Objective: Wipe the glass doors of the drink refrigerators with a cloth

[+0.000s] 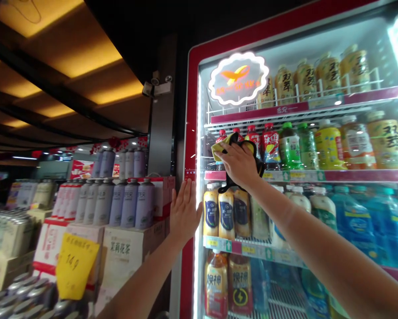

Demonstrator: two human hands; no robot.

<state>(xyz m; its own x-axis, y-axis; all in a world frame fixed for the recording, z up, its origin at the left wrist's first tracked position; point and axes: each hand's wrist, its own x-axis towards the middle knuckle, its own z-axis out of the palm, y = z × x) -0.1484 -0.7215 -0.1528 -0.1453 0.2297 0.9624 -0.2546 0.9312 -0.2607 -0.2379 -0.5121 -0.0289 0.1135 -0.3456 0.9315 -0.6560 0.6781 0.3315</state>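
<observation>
Against the glass door of a lit drinks fridge [192,88], my right hand [240,164] presses a yellow and black cloth [221,146], its fingers lying over it. The cloth is bunched, with black edges showing beyond the hand and hanging below it. My left hand [185,212] is flat with fingers stretched upward on the red left side of the fridge frame, holding nothing. Behind the glass, near the cloth, stand red-capped bottles [270,144], partly hidden by my right hand.
Shelves of bottles fill the fridge, with a glowing round sign [238,79] at its upper left. To the left, lilac cans [144,204] stand on stacked cartons [125,252], beside a yellow price sign [75,266]. A dark pillar [162,110] rises behind.
</observation>
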